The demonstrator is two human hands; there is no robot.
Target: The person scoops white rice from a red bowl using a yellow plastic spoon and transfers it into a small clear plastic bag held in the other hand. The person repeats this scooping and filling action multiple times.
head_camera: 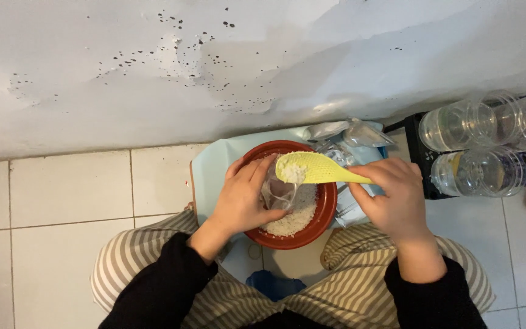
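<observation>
The left hand [243, 198] grasps a small clear plastic bag [279, 194] and holds it over the red bowl [324, 219] of white rice [293, 220], which sits on the floor at the picture's centre. The right hand [395, 198], at 3 o'clock from the bowl, is clenched round the handle of a yellow rice paddle [312, 169], whose blade carries some rice just above the bag's mouth. Clear plastic jars [479, 146] lie at 2 o'clock.

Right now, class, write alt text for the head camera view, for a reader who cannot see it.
Seen from above, a person's right hand holds a yellow rice paddle with some white rice on it over a small clear plastic bag held by the left hand, above a red bowl of rice. Clear plastic jars lie to the right on the white tiled floor.
</observation>
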